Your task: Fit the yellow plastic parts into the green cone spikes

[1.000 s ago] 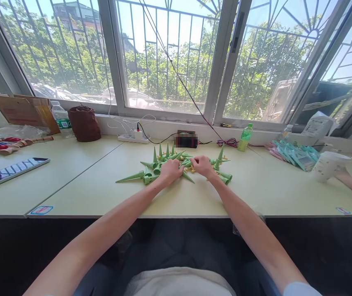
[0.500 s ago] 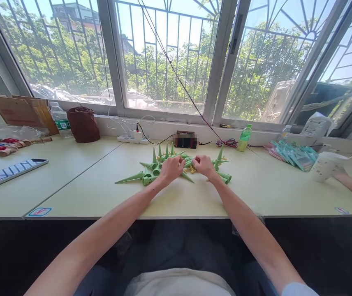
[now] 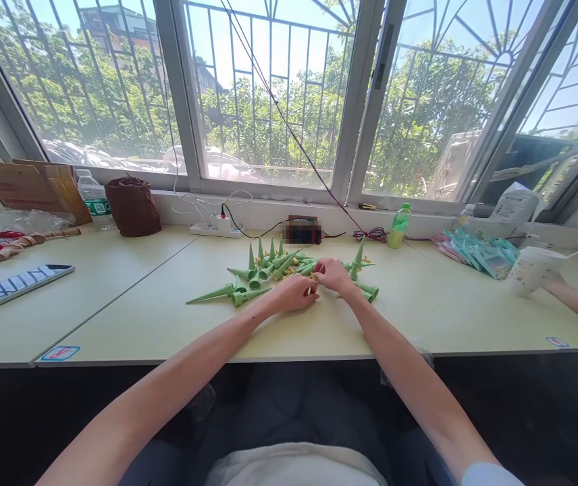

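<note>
Using the dark box [image 3: 303, 231] at the back of the table [image 3: 167, 324] as the landmark, the green cones [image 3: 281, 264] are lying in a loose pile in front of it, spreading to both sides. Several are standing point up, three of them in a row to the box's left and a taller one to its right, while others are lying on their sides, some showing open round ends. Small yellow pieces [image 3: 366, 259] are showing among them.

The left hand [image 3: 296, 293] is resting in front of the box at the near edge of the pile, its fingers curling inward; whether they are holding anything is not possible to tell. The right hand [image 3: 333, 275] is bending just beside it, slightly right of the box, its fingertips drawing together beside the cones; what lies between them is too small and hidden to tell.

Left of the box, a white power strip [image 3: 215, 231] is sitting nearest, then a brown bag [image 3: 133, 206], a clear bottle [image 3: 95, 204] and, farther left and nearer the person, a phone [image 3: 18, 287]. Right of the box, coiled cable [image 3: 371, 235] and a green bottle [image 3: 399, 226] are sitting, with light-blue packets [image 3: 481, 253] beyond. Farthest right, another person's hand [image 3: 553, 279] is showing behind a white cup [image 3: 531, 271].
</note>
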Available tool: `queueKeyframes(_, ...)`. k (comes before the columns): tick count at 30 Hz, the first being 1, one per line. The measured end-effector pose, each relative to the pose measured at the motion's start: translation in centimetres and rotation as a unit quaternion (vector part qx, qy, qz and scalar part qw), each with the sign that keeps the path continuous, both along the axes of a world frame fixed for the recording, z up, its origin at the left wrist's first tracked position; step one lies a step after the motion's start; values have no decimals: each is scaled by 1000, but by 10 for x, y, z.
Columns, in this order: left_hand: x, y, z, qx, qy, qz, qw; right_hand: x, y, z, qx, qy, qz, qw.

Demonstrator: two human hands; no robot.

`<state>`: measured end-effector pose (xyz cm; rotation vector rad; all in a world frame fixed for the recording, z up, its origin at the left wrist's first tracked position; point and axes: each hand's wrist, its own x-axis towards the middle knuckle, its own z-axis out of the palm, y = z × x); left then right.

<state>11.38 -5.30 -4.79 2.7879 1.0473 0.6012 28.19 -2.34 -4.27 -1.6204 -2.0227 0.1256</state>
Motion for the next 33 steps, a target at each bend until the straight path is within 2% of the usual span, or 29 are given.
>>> queueKeyframes(15,-1,2,3,18,40,113,993,-5,-11,5,-32,-31,42,998)
queueKeyframes(23,-1,0,8,-14,-38,171,984,-5,-8,2,-18,-27,43,999)
queueKeyframes(27,-2,2,7,-17,-57,180,982,-6,-10,5,-22,22,62,998)
queueKeyframes(33,-3,6,4,-7,-69,173,982,-8,-15,10,-79,176,100,976)
